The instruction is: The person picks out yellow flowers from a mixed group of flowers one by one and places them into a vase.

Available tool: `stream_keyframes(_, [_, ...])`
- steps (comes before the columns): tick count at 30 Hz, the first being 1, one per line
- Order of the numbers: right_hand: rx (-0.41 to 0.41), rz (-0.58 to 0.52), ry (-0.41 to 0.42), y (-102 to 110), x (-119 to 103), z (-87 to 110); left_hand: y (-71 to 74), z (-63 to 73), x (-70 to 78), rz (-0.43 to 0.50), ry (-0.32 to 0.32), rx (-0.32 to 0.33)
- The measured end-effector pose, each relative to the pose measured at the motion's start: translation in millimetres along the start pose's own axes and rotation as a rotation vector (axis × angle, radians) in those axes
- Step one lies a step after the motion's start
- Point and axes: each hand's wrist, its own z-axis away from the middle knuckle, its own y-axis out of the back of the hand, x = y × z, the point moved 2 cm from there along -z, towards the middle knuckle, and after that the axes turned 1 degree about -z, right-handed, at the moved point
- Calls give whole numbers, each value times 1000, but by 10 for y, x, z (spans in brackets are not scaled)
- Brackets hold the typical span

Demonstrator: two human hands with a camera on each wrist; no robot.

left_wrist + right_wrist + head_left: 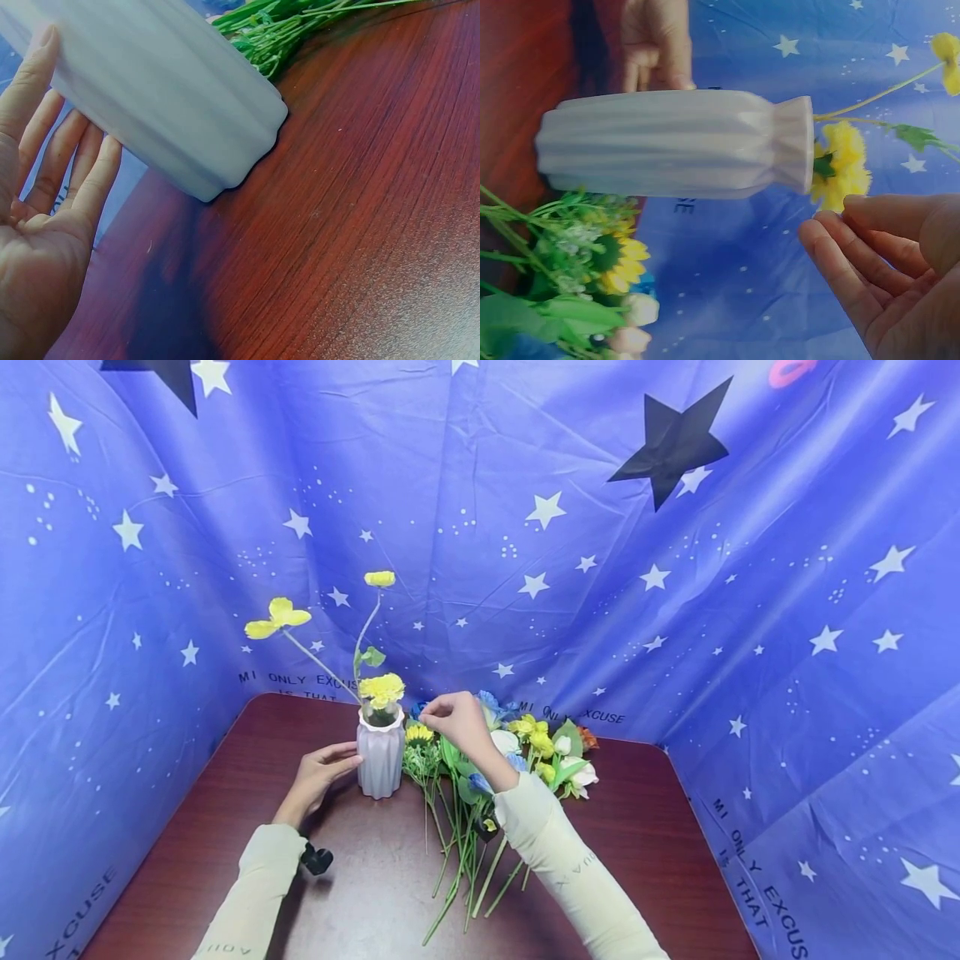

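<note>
A pale ribbed vase (380, 760) stands upright on the table, holding a ruffled yellow flower (382, 690) low at its mouth and two long-stemmed yellow flowers (279, 617) that lean out above. The left hand (52, 217) touches the vase's left side, its thumb on the front face and its other fingertips at the edge. Just right of the vase mouth is the right hand (459, 720), loosely bent. In the right wrist view, nothing shows between that hand's thumb and fingers, which are close to the ruffled yellow flower (844, 161).
Right of the vase lies a pile of mixed artificial flowers (540, 739), with green stems (457, 868) pointing toward the front. A sunflower (622, 262) lies close beside the vase. The dark red table (360, 877) is enclosed by blue star-patterned cloth (450, 527).
</note>
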Motion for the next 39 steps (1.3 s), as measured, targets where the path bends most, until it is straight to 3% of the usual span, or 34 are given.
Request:
stream_keyframes(5, [-17, -6, -33, -78, 158, 40, -4, 3, 4, 4, 0, -3])
stream_keyframes(16, [-55, 124, -119, -321, 425, 125, -3, 3, 7, -11, 9, 3])
stream_keyframes(28, [-35, 303, -116, -546, 611, 175, -2, -16, -26, 20, -3, 2])
stream_keyframes(39, [-38, 323, -143, -722, 754, 213, 2, -3, -2, 11, 14, 5])
